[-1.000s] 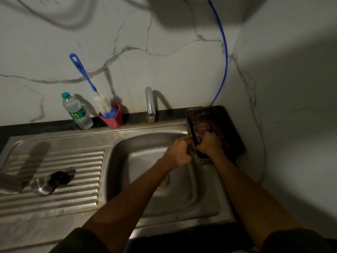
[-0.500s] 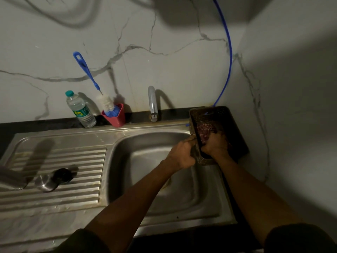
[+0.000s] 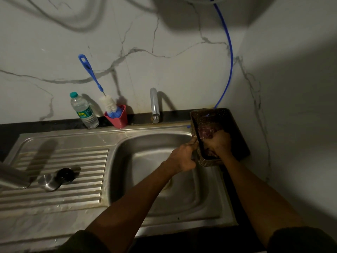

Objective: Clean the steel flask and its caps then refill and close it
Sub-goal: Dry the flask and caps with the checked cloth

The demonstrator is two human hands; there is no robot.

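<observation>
Little has changed since a moment ago: both hands stay at the dark perforated basket [image 3: 221, 115] at the right of the sink [image 3: 156, 179], the right one now a touch deeper inside. The left hand [image 3: 183, 157] curls its grip around the basket's near left rim. The right hand [image 3: 219, 143] is inside the basket on something reddish; whether its grip holds it I cannot tell in this dim light. The steel flask [image 3: 12, 178] lies well apart at the far left of the draining surface [image 3: 60, 161], with a steel cap [image 3: 48, 182] and a black cap [image 3: 65, 175] just beside it.
</observation>
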